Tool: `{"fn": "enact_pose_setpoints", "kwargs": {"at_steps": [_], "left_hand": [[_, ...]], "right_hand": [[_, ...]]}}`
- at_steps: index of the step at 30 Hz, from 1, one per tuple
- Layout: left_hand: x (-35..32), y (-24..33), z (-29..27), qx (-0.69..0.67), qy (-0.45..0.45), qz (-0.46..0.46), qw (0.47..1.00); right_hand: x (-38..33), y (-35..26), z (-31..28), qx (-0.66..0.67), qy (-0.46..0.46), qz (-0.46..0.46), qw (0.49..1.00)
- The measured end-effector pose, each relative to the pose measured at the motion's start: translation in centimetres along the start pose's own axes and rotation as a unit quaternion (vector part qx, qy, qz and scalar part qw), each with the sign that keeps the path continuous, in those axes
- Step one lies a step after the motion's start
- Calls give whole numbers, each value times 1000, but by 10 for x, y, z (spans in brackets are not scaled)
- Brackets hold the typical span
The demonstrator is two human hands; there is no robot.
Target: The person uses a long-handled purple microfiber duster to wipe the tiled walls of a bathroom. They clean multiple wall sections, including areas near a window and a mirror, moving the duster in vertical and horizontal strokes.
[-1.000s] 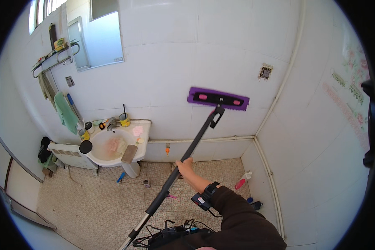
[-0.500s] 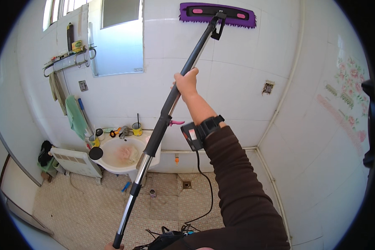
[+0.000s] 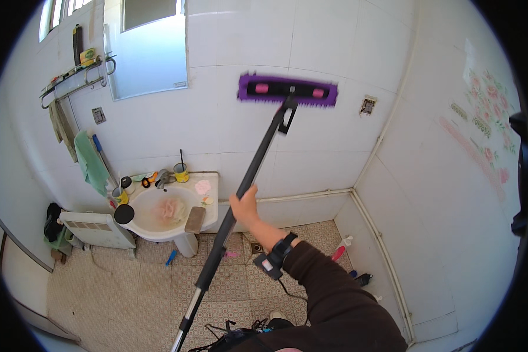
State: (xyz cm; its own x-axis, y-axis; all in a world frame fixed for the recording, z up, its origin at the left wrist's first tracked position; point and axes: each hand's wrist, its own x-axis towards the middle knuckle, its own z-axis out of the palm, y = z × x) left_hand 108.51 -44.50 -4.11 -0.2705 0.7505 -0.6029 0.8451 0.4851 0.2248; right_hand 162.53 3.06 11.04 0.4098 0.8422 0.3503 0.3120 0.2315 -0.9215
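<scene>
My right hand (image 3: 246, 205) is wrapped round the dark upper pole of a flat mop (image 3: 263, 149), its wrist bearing a black strap with a small box. At the top of the pole, the mop's purple fringed head (image 3: 288, 91) is against or close to the white tiled wall (image 3: 240, 132); contact cannot be made out. It looks slightly blurred. The pole slants down to the lower left and leaves the picture at the bottom edge. My left hand is out of view.
Left of the pole stands a white washbasin (image 3: 208, 202) with pinkish cloth in it and cans on its rim. A mirror (image 3: 146, 64) and a shelf (image 3: 79, 79) hang on the wall. A white heater (image 3: 97, 230) is at left; bottles (image 3: 364, 280) lie by the right wall.
The mop head has come down the wall and a little left. My right hand has dropped with the pole. My left hand, partly seen at the bottom edge before, has gone from view.
</scene>
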Motion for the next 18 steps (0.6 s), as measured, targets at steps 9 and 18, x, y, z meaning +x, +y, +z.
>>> {"fn": "enact_pose_setpoints", "kwargs": {"at_steps": [9, 18], "left_hand": [[-80, 19, -33, 97, -87, -66, 989], [-94, 33, -3, 34, -13, -66, 997]], "right_hand": [[-78, 117, -11, -111, -58, 217, 968], [-68, 115, -20, -145, -102, 271, 946]]}}
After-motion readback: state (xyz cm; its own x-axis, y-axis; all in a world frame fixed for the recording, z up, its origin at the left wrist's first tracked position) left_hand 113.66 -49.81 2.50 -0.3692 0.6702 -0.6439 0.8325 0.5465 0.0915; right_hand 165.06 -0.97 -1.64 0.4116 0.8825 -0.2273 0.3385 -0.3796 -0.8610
